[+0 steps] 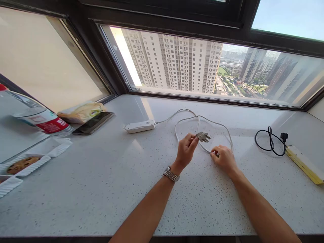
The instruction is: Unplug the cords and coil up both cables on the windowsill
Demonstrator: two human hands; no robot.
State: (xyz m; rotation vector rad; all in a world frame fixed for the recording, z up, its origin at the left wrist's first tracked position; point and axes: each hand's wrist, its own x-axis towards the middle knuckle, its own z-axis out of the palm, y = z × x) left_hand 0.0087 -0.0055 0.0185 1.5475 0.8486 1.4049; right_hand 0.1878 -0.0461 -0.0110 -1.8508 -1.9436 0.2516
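Between the fingertips of my left hand [186, 150] is a white three-pin plug [203, 137], raised a little off the counter with its prongs pointing right. My right hand [223, 159] rests low on the counter, thumb and finger pinched on the white power cord [215, 118]. That cord lies in loose loops beyond both hands and runs left to a white power strip [140, 126], which lies flat. A metal-band watch [171, 174] is on my left wrist.
At right lie a yellow-and-white power strip [305, 164] and its black cord [270, 145]. A bottle [48, 118], phone [95, 123], snack bag [81, 113] and cookie tray [54, 146] stand at left. Windows [174, 60] border the speckled counter [101, 195].
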